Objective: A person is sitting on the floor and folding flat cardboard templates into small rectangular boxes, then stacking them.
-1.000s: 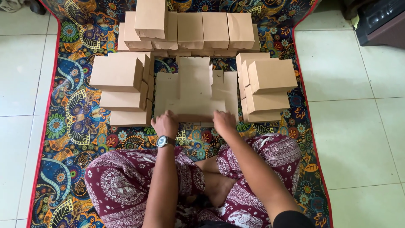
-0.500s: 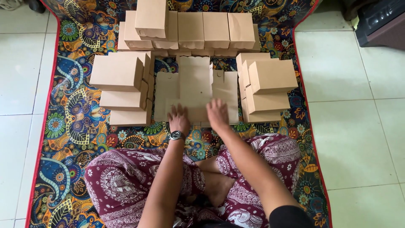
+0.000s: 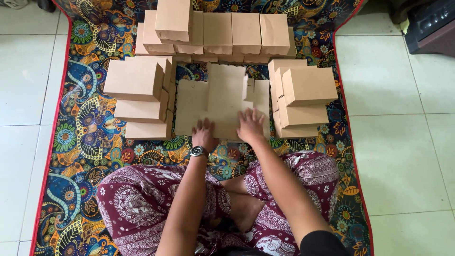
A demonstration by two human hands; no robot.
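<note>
i am pressing my left hand [image 3: 204,134] and right hand [image 3: 250,125], both spread flat and gripping nothing, on the unfolded cardboard blank [image 3: 220,100] lying on the patterned mat [image 3: 80,142] before my knees. folded boxes [image 3: 137,80] are already piling up around; this one is waiting unfolded. pale floor tiles [image 3: 398,156] are surrounding the mat.

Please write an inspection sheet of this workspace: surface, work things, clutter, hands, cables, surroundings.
Surface: patterned mat on pale tiled floor.
Work things: flat cardboard blank lying unfolded on the mat.
Clutter: folded brown boxes stacked left, right and behind.
Hands: left hand and right hand press flat on the blank; wristwatch on the left.
Cables: nothing seen.
Surroundings: dark object, top right.
</note>
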